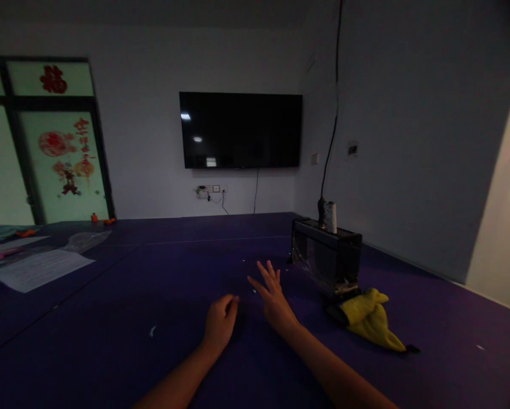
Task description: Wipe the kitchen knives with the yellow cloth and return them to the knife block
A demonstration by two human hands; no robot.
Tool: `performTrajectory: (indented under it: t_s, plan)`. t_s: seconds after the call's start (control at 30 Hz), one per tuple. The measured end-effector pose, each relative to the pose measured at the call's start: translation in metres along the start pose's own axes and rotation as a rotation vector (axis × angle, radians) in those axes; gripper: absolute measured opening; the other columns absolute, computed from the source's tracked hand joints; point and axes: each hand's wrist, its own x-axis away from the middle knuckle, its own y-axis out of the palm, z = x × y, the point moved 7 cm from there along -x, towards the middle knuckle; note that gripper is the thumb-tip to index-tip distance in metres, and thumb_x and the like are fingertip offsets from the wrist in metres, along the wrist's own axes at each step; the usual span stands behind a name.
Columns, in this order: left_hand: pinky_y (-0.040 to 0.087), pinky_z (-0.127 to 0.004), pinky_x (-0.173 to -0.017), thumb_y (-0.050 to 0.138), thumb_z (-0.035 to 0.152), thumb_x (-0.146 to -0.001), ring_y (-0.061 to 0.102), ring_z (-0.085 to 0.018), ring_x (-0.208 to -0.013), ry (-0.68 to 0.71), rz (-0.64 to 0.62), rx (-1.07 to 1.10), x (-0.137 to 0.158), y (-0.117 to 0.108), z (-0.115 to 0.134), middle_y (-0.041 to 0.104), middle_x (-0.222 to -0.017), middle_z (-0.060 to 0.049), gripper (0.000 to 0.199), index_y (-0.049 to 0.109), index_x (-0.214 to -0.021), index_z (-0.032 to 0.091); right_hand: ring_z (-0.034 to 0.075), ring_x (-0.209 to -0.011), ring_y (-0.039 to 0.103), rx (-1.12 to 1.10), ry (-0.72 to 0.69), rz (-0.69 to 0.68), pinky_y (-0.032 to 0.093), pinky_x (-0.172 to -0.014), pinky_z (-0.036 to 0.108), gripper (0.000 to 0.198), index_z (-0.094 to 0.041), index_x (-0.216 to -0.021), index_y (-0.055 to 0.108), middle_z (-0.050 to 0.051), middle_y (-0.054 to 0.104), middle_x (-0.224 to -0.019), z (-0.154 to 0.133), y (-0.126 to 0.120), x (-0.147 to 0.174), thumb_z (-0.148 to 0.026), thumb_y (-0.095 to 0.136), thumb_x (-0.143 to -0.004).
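Note:
My left hand (221, 322) is closed just above the purple tabletop (187, 363), its fingers curled in against the thumb. Whatever it may hold is hidden inside the fingers. To its right, my right hand (275, 302) is open, with the fingers spread and nothing in them. A tiny white scrap (254, 291) lies by its index finger. The nearest large thing to that hand is a black-framed box with clear sides (323, 255). In front of the box is a crumpled yellow cloth (372, 321) with dark ends.
A cable (335, 113) hangs down to the box, where a white cylinder (331, 217) stands on top. Printed paper sheets (42, 268) and clear plastic film (84, 241) lie at left. Another white scrap (152, 330) is left of my hands. A television (242, 130) hangs on the far wall.

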Motion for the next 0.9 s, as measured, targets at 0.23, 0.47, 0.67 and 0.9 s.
performTrajectory:
  t_s: [0.23, 0.47, 0.67, 0.9]
  plan:
    - [0.032, -0.023, -0.051, 0.035, 0.045, -0.086, 0.049, -0.013, -0.05, 0.009, -0.004, -0.01, -0.001, 0.0, 0.001, 0.054, -0.054, 0.0, 0.04, 0.055, -0.065, 0.018, 0.03, -0.136, -0.004, -0.029, -0.009, -0.008, 0.019, -0.1, 0.064, 0.095, -0.034, -0.137, 0.033, 0.001, -0.001, -0.152, -0.001, 0.001, -0.001, 0.015, 0.029, -0.056]
    - [0.032, -0.024, -0.051, 0.035, 0.047, -0.086, 0.049, -0.014, -0.05, 0.012, -0.008, -0.008, 0.0, 0.0, 0.001, 0.053, -0.053, 0.0, 0.042, 0.056, -0.065, 0.018, 0.031, -0.136, -0.005, -0.001, 0.004, -0.003, 0.021, -0.099, 0.065, 0.092, -0.035, -0.137, 0.031, 0.0, -0.003, -0.152, 0.0, -0.001, 0.0, 0.014, 0.03, -0.06]
    - [0.035, -0.024, -0.052, 0.035, 0.05, -0.086, 0.051, -0.015, -0.053, 0.011, -0.016, 0.018, 0.0, 0.0, 0.003, 0.057, -0.058, -0.002, 0.043, 0.061, -0.074, 0.016, 0.029, -0.137, 0.007, 0.127, -0.02, 0.113, 0.019, -0.104, 0.061, 0.074, -0.03, -0.137, 0.035, 0.003, 0.011, -0.151, 0.009, -0.039, -0.03, 0.006, 0.034, -0.073]
    - [0.035, -0.023, -0.051, 0.033, 0.053, -0.086, 0.051, -0.013, -0.051, 0.022, -0.044, 0.065, 0.002, 0.004, 0.003, 0.055, -0.058, 0.0, 0.047, 0.061, -0.076, 0.017, 0.029, -0.134, 0.021, 0.222, 0.385, 0.757, 0.022, -0.105, 0.053, 0.049, -0.016, -0.13, 0.044, 0.015, 0.03, -0.143, 0.075, -0.164, -0.075, -0.019, 0.047, -0.081]
